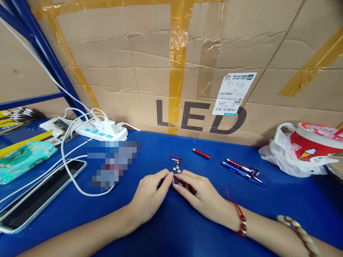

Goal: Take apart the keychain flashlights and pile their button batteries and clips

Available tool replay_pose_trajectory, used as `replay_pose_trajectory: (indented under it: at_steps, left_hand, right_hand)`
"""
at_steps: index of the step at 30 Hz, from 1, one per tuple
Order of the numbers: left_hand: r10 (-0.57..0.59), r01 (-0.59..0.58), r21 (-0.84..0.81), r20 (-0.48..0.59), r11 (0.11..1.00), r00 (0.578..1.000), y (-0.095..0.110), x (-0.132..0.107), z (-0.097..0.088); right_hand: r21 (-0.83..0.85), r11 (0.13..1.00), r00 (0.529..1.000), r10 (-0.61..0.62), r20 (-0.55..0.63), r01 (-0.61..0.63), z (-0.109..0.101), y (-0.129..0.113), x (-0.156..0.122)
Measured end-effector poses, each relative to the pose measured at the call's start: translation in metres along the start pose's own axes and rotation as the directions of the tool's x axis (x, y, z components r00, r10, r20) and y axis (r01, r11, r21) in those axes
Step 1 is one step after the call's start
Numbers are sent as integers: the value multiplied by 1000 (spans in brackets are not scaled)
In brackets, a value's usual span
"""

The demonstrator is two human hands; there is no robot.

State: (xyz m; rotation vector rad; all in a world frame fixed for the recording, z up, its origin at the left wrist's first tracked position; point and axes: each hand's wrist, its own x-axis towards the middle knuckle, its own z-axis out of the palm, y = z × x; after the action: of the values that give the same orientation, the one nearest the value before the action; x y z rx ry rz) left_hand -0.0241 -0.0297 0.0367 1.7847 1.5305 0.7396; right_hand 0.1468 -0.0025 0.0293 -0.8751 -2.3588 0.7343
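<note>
My left hand [151,194] and my right hand [199,191] meet low over the blue table, fingertips nearly touching. Both are closed in a pinch around a small item; a dark, reddish curved edge [178,179] shows between them, and the fingers hide the rest. Just beyond the fingertips lie several small round silver button cells [178,170]. Behind those rests a red carabiner clip [175,158] with a small metal piece at its end. A short red metal tube [201,154] lies farther back, slightly right.
To the right are a red penlight [238,165] and a blue penlight [241,171] with clips. A red-and-white bucket [308,142] sits in a plastic bag. On the left are a white power strip [104,132] with cables, a phone [43,196] and a tissue pack [29,159]. A large carton [134,71] stands behind.
</note>
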Motion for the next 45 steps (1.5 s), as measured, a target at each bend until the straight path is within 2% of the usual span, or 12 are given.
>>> replay_pose_trajectory:
  at_steps: [11, 18, 27, 32, 40, 45]
  left_hand:
    - [-11, 11, -4, 3, 1000, 1000, -2, 0, 0]
    - [-12, 12, 12, 14, 1000, 1000, -2, 1, 0]
    - [-17, 16, 41, 38, 999, 999, -3, 2, 0]
    - [-4, 5, -65, 18, 998, 1000, -1, 0, -1]
    - [30, -29, -97, 15, 995, 999, 0, 0, -1]
    - [91, -88, -93, 28, 992, 995, -3, 0, 1]
  right_hand:
    - [-55, 998, 997, -16, 70, 20, 2, 3, -1]
    - [66, 996, 998, -61, 32, 59, 3, 6, 0]
    - [89, 996, 995, -23, 92, 15, 3, 8, 0]
    - [109, 994, 995, -22, 94, 12, 1, 7, 0]
    - [126, 990, 998, -59, -30, 62, 1, 5, 0]
    - [118, 988, 995, -91, -42, 96, 2, 7, -1]
